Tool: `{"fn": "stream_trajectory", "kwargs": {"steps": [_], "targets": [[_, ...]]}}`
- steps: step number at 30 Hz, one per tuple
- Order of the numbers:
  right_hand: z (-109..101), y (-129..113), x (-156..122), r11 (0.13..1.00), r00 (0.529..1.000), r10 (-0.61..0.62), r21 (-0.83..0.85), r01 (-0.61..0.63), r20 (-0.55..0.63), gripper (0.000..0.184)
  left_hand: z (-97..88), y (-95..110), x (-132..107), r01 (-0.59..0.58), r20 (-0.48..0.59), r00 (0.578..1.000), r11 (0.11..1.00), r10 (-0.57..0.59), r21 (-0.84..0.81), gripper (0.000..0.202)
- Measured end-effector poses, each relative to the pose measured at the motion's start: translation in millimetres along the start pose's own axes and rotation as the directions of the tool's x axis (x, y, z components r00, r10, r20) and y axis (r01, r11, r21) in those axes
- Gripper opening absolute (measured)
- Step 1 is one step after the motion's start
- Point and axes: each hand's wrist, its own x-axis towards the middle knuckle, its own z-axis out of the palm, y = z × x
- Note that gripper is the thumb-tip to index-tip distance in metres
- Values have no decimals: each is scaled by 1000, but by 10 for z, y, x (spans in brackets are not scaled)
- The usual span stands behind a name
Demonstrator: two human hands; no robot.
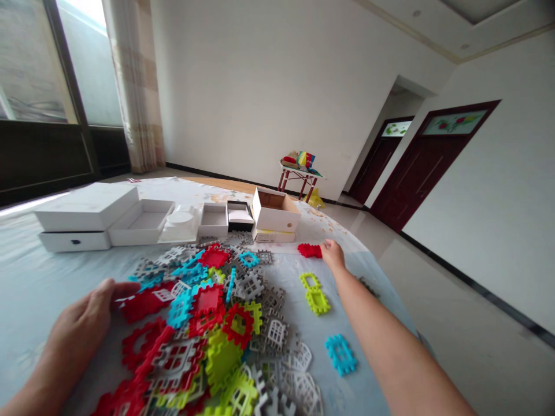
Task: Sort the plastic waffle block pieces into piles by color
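My right hand (333,254) pinches the right end of a red interlocking building tile (309,250) at the far right of the table. Closer to me lie a lime green square frame tile (310,281), a lime green tile (318,302) and a blue frame tile (341,354). At the left edge of a big heap of building tiles (208,358), my left hand (84,318) is open, its index finger stretched toward a red tile (147,303). Whether that finger touches the tile I cannot tell. The heap mixes red, blue, lime green and grey pieces, some with window grids.
Behind the heap stand white boxes (87,208), open trays (145,219), a black-edged box (240,215) and an open white carton (277,216) in a row. Grey pieces (367,285) lie beyond my right forearm. A small table (299,170) with items stands by the wall.
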Motion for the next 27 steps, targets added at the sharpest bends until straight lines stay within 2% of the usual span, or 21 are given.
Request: {"fn": "stream_trajectory", "kwargs": {"steps": [3,6,7,9,12,15,17,18,19,20,22,25,27], "targets": [[-9,-275,-323,984,985,-155,103,148,72,32,-45,142,-65,96,66,994,993,-91,-67,52],[-25,-565,-778,930,927,-334,219,295,172,24,-30,116,-56,82,83,994,989,-71,-126,50],[-49,-660,-944,881,874,-436,300,367,212,23,-20,88,-43,74,85,994,988,-62,-138,50],[-135,-842,-1264,804,786,-559,402,437,263,21,-3,36,-16,53,72,996,989,-43,-140,51],[-312,-1070,-1646,721,644,-682,472,508,348,22,1,23,-6,20,71,997,992,-11,-128,51],[-427,-1193,-1874,652,483,-758,473,593,439,39,-16,76,-28,2,74,997,993,7,-118,50],[-432,-1209,-1960,624,417,-771,437,648,481,52,-30,116,-44,-9,71,997,991,19,-131,48],[-418,-1203,-1990,615,403,-772,419,667,491,53,-36,131,-49,-13,69,997,990,23,-140,48],[-396,-1190,-2012,614,403,-771,406,677,494,48,-41,144,-53,-14,68,997,989,25,-147,48],[-370,-1172,-2025,625,422,-765,398,672,487,41,-44,152,-55,-16,65,998,988,26,-153,48],[-316,-1131,-2027,689,523,-721,396,606,454,29,-48,160,-57,-16,59,998,987,26,-161,49],[-238,-1062,-1965,805,708,-579,421,418,405,32,-49,163,-65,-14,56,998,988,23,-157,49],[-195,-1019,-1901,839,770,-509,422,343,384,35,-51,167,-77,-19,56,998,987,28,-160,49]]}}
